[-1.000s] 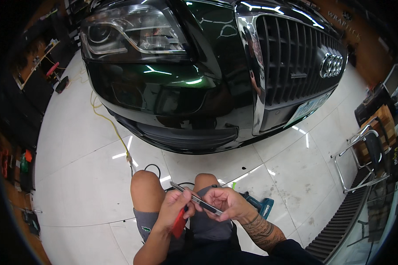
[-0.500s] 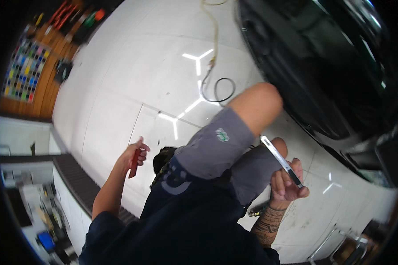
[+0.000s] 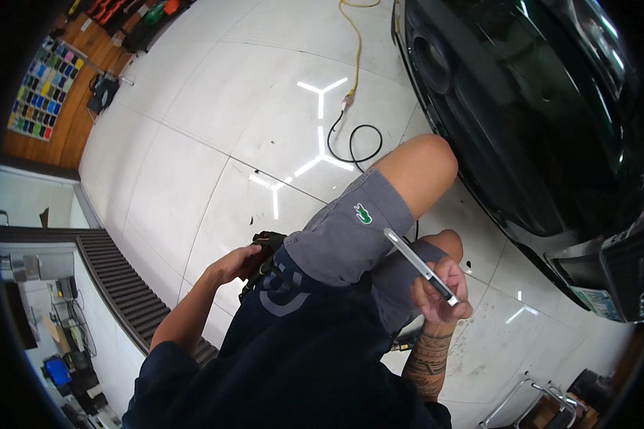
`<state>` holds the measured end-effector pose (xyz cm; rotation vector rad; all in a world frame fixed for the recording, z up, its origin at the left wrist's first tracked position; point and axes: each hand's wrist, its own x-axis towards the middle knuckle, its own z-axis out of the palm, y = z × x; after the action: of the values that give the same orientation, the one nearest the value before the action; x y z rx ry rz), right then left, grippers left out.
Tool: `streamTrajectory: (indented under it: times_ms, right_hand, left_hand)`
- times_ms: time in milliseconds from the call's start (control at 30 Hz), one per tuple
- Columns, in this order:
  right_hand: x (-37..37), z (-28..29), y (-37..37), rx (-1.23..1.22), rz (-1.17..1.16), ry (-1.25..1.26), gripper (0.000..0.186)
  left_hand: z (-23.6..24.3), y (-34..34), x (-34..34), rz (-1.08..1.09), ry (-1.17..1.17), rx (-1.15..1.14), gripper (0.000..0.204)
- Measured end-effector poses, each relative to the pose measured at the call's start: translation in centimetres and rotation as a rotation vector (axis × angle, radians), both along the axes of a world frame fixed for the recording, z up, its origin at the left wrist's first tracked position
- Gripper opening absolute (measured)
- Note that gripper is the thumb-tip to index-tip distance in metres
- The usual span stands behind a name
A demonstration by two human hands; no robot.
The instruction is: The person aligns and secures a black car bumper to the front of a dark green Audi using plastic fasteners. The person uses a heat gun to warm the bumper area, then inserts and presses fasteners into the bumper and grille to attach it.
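My right hand [image 3: 447, 292] grips a slim silver snap-off utility knife [image 3: 413, 256] with a black section near its lower end. The knife points up and left, above my grey shorts [image 3: 340, 232]. At my left hip, my left hand [image 3: 230, 264] touches a dark waist pouch [image 3: 267, 242], its fingers partly hidden there. A dark red flat tool [image 3: 250, 269] shows in part between that hand and the pouch; its far end is out of sight.
A dark car bumper [image 3: 479, 136] curves close by my knees on the right. A yellow cord [image 3: 358, 53] joins a looped black cable [image 3: 381, 136] on the white tiled floor [image 3: 186, 157]. Dark slatted edging [image 3: 125, 286] runs along the left; a metal-framed stool [image 3: 529, 400] stands lower right.
My left hand has brought the red flat tool from out in front to the pouch at my hip. My right hand with the utility knife has shifted slightly left.
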<state>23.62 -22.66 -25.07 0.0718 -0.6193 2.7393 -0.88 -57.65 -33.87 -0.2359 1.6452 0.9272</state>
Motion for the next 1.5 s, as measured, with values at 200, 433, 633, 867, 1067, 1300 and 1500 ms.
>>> streamTrajectory:
  times_ms: [200, 433, 633, 867, 1067, 1300, 1500]
  right_hand:
    - [-3.2, 1.0, -3.8, 0.592, -0.111, -0.100, 0.045]
    - [-9.8, 5.4, -5.6, 1.416, -0.204, 0.047, 0.045]
    - [-7.7, 4.0, -3.7, 1.366, -0.220, -0.317, 0.048]
    - [-1.0, -2.0, 0.5, 1.185, -0.323, -0.732, 0.029]
    - [2.5, -2.2, 2.4, 1.152, -0.305, -0.945, 0.025]
    - [7.2, -4.4, 3.6, 1.054, -0.410, -1.126, 0.027]
    - [10.9, -8.7, 2.7, 1.004, -0.449, -1.252, 0.026]
  left_hand:
    - [12.8, 9.7, 0.7, -0.293, 0.346, 0.423, 0.052]
    - [17.0, 14.4, 2.8, 0.076, 0.144, 0.935, 0.023]
    - [4.2, -2.5, -3.7, -0.294, 0.960, 0.007, 0.033]
    - [4.5, -4.3, 1.2, -0.710, 0.965, -0.104, 0.019]
    - [3.1, -1.3, 0.6, -0.551, 0.975, -0.083, 0.022]
    - [-1.2, -3.0, -2.8, -0.681, 0.898, -0.259, 0.029]
    - [-1.4, -2.1, -3.6, -0.902, 0.838, -0.426, 0.021]
